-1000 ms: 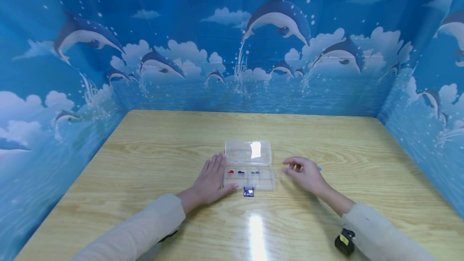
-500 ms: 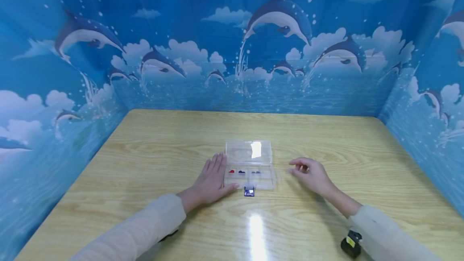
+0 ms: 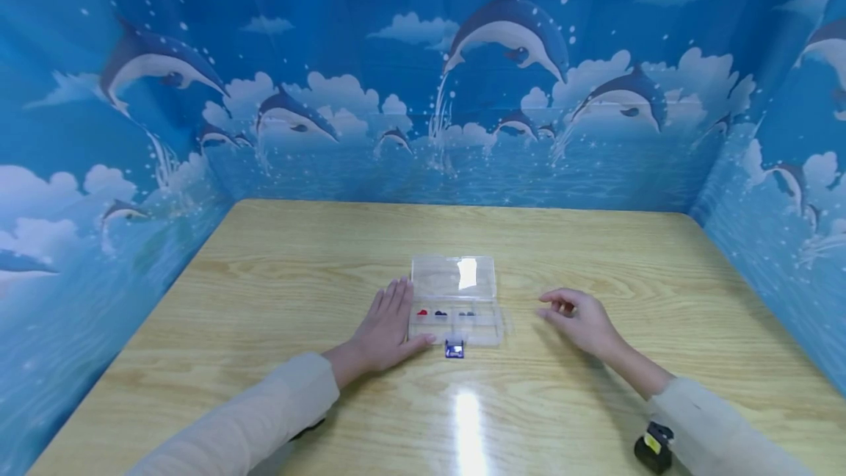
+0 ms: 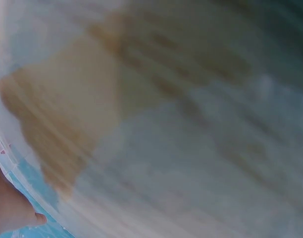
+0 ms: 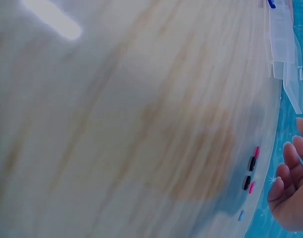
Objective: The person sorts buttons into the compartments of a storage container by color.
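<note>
A clear plastic compartment box lies with its lid folded back. Small red, dark blue and grey pieces sit in its rear compartments. A blue latch is at its front. My left hand lies flat with straight fingers along the box's left side, the thumb at the front corner. My right hand hovers to the right of the box, fingers loosely bent, nothing visible in them. Near it in the right wrist view are small pink, black and blue pieces.
The wood-grain table spreads around the box on all sides. A blue dolphin-print curtain stands behind it and at both sides. Below the right sleeve is a black wrist device.
My right hand has moved to the right, away from the box. The blue piece seen beside it earlier is now hidden in the head view. My left hand stays in place.
</note>
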Demonstrator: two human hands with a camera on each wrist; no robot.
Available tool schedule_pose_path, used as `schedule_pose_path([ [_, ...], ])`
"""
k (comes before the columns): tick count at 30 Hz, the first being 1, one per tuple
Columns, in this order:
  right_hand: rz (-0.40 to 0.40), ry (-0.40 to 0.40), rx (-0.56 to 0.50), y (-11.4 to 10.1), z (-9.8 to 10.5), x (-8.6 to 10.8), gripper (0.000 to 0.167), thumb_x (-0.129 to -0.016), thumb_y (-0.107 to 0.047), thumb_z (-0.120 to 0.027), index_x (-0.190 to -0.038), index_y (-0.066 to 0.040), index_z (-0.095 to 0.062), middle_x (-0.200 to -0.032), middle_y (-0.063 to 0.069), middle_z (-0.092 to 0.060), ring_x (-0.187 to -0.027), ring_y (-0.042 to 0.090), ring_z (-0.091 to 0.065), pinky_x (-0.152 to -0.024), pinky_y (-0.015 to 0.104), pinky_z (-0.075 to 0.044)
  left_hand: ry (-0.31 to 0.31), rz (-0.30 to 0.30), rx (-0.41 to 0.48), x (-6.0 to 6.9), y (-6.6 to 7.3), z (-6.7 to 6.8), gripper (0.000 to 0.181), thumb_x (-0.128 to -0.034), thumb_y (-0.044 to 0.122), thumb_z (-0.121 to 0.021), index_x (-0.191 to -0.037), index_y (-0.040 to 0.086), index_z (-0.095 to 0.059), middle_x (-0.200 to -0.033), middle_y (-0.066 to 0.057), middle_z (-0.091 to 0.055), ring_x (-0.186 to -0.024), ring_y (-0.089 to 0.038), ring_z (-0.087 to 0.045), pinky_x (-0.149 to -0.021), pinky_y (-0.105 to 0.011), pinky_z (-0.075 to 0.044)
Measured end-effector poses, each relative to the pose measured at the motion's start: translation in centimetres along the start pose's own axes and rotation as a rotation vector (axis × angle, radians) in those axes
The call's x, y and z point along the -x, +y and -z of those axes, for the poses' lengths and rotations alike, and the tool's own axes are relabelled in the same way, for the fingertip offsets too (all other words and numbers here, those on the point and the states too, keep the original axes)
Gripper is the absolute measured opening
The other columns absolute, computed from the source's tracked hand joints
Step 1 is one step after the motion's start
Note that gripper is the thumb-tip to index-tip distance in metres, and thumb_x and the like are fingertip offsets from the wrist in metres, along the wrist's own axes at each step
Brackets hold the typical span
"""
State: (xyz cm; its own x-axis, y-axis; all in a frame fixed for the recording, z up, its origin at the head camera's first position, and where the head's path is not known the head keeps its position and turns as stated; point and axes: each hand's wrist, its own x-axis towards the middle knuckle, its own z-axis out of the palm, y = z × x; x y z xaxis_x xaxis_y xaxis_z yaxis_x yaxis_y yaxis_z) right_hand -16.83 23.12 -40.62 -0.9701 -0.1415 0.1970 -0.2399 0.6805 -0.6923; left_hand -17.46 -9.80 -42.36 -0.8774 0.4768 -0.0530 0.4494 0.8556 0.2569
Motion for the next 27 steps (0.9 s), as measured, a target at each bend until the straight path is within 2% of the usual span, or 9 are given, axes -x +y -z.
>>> schedule_pose_path([
  [8,-0.015,-0.032,0.007,0.8,0.6,0.4,0.025,-0.086,-0.014,-0.065,-0.103,0.004,-0.065,-0.073,0.003,-0.060,-0.060,0.002,-0.048,-0.053,0.020,-0.042,0.004,-0.002,0.000,0.0,0.0,-0.1,0.093,-0.0903,0.064,-0.034,-0.147,-0.003,-0.003,-0.155,-0.022,-0.003,-0.144,-0.036,-0.003,-0.117,-0.049,-0.007],
  [16,0.009,-0.033,0.013,1.3,1.0,0.6,0.024,-0.084,-0.012,-0.067,-0.101,0.006,-0.066,-0.074,0.004,-0.061,-0.060,0.001,-0.047,-0.052,0.019,-0.041,-0.003,0.003,-0.002,0.1,0.0,0.0,0.093,-0.0902,0.065,-0.033,-0.147,-0.003,-0.002,-0.155,-0.021,-0.001,-0.144,-0.035,-0.002,-0.117,-0.048,-0.006],
  [21,0.019,-0.027,0.039,1.6,1.1,0.8,0.023,-0.080,-0.010,-0.071,-0.099,0.003,-0.070,-0.075,0.003,-0.061,-0.064,-0.001,-0.044,-0.056,0.019,-0.041,-0.002,0.005,-0.002,0.1,0.0,0.0,0.094,-0.0901,0.065,-0.032,-0.147,-0.003,-0.003,-0.155,-0.021,-0.002,-0.144,-0.035,-0.002,-0.117,-0.048,-0.006],
  [27,-0.012,-0.040,0.042,2.4,1.2,0.9,0.022,-0.077,-0.012,-0.073,-0.097,0.000,-0.072,-0.075,0.001,-0.060,-0.066,0.000,-0.044,-0.058,0.018,-0.041,-0.011,0.007,-0.005,0.0,0.1,0.1,0.093,-0.0901,0.065,-0.032,-0.147,-0.002,-0.003,-0.155,-0.021,-0.001,-0.144,-0.035,-0.002,-0.118,-0.048,-0.006],
])
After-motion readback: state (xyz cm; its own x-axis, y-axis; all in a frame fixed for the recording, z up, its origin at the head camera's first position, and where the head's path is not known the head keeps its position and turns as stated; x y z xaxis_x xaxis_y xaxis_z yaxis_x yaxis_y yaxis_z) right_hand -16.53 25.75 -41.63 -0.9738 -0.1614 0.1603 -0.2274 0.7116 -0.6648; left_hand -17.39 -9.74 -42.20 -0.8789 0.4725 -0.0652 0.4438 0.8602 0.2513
